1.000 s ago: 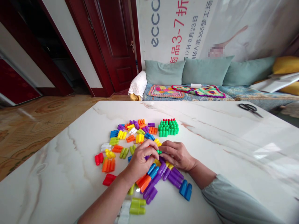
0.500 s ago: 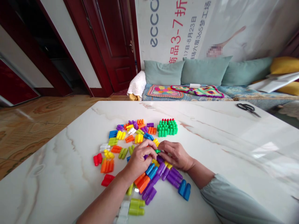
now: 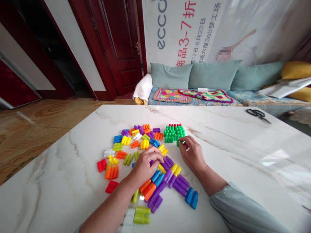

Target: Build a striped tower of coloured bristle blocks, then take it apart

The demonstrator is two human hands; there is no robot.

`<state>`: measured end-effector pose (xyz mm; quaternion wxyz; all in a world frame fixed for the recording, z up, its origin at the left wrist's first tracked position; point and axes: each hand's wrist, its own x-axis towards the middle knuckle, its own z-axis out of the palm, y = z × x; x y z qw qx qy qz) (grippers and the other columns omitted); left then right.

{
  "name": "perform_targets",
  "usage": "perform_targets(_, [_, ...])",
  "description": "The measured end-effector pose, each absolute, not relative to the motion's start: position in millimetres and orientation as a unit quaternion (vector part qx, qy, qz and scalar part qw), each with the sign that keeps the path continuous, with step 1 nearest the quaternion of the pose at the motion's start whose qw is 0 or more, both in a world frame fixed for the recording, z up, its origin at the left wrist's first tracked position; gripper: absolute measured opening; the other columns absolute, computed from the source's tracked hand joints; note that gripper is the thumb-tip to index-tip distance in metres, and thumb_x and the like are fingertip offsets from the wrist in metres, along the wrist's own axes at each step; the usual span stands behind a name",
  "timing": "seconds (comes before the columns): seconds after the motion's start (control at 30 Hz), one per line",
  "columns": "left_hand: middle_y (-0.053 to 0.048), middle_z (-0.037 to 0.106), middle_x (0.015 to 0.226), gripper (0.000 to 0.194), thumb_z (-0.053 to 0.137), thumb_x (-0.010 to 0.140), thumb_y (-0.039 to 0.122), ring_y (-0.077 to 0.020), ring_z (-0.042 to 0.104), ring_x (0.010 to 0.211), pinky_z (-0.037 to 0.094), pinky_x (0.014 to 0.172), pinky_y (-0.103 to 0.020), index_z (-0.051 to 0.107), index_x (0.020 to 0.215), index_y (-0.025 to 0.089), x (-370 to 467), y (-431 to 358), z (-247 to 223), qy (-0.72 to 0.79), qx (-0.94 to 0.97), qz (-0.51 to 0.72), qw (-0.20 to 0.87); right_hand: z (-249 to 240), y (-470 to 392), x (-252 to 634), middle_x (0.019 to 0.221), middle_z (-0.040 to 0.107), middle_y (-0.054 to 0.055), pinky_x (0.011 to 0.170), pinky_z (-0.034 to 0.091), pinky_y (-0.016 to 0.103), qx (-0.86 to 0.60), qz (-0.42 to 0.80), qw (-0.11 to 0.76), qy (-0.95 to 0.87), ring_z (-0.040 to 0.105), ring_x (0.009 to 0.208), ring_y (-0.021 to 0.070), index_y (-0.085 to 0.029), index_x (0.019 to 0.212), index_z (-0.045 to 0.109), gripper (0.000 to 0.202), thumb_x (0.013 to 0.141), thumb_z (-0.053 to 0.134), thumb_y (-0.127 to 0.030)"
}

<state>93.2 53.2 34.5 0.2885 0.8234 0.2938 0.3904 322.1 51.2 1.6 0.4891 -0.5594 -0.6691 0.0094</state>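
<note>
My right hand (image 3: 193, 153) pinches a green peg-shaped block (image 3: 178, 142) at the near right corner of a cluster of green blocks (image 3: 171, 137). These stand upright in rows, with a row of red-topped blocks (image 3: 175, 125) at the back. Over the loose blocks is my left hand (image 3: 147, 160), its fingers curled and the thumb close to the index finger; whether anything sits between the tips I cannot make out. A purple block (image 3: 151, 162) shows in the gap behind its thumb. Close to both hands lie purple blocks (image 3: 167, 162) and yellow blocks (image 3: 176, 169).
Joined blocks in several colours lie scattered on the white marbled table (image 3: 233, 181), including orange blocks (image 3: 111, 172), blue blocks (image 3: 191, 197) and lime blocks (image 3: 142, 215). Black scissors (image 3: 257, 114) rest near the far right edge. Beyond the table is a sofa with green cushions (image 3: 213, 75).
My right hand has moved away from my left, up and to the right, carrying a green block to the green cluster. My left hand has stayed almost in place.
</note>
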Motion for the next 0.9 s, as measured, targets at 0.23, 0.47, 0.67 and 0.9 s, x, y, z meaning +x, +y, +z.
perform_targets(0.23, [-0.001,0.063,0.084,0.023,0.055,0.076,-0.002,-0.0128,0.062,0.081,0.048,0.077,-0.026,0.066,0.072,0.018,92.7,53.1,34.7,0.3,0.824,0.388,0.284,4.6,49.4,319.8,0.091,0.059,0.005,0.062,0.046,0.025,-0.578,-0.004,0.484,-0.657,0.055,0.063,0.0112,-0.019,0.098,0.059,0.016,0.089,0.05,-0.028])
perform_targets(0.47, [-0.001,0.063,0.084,0.024,0.055,0.075,-0.003,-0.013,0.062,0.081,0.048,0.077,-0.026,0.066,0.072,0.018,92.5,54.0,33.3,0.301,0.823,0.391,0.281,15.4,38.1,315.1,0.068,0.061,0.0,0.052,0.032,0.024,-0.643,-0.048,0.352,-0.678,0.051,0.053,0.0095,-0.02,0.065,0.06,0.027,0.087,0.052,-0.033])
perform_targets(0.67, [-0.001,0.063,0.084,0.024,0.054,0.076,-0.002,-0.0134,0.062,0.081,0.049,0.076,-0.026,0.066,0.072,0.019,92.8,53.7,34.1,0.3,0.822,0.392,0.283,5.2,42.4,317.4,0.09,0.069,0.001,0.056,0.037,0.024,-0.637,-0.041,0.325,-0.698,0.056,0.057,0.0101,-0.024,0.086,0.069,0.021,0.088,0.049,-0.031])
perform_targets(0.9, [-0.001,0.064,0.084,0.023,0.054,0.077,0.0,-0.0137,0.062,0.081,0.049,0.076,-0.027,0.066,0.073,0.019,92.4,53.9,33.1,0.3,0.822,0.392,0.285,4.3,42.2,317.7,0.096,0.068,0.003,0.058,0.039,0.024,-0.63,-0.044,0.313,-0.709,0.056,0.058,0.0101,-0.023,0.092,0.069,0.022,0.087,0.049,-0.032])
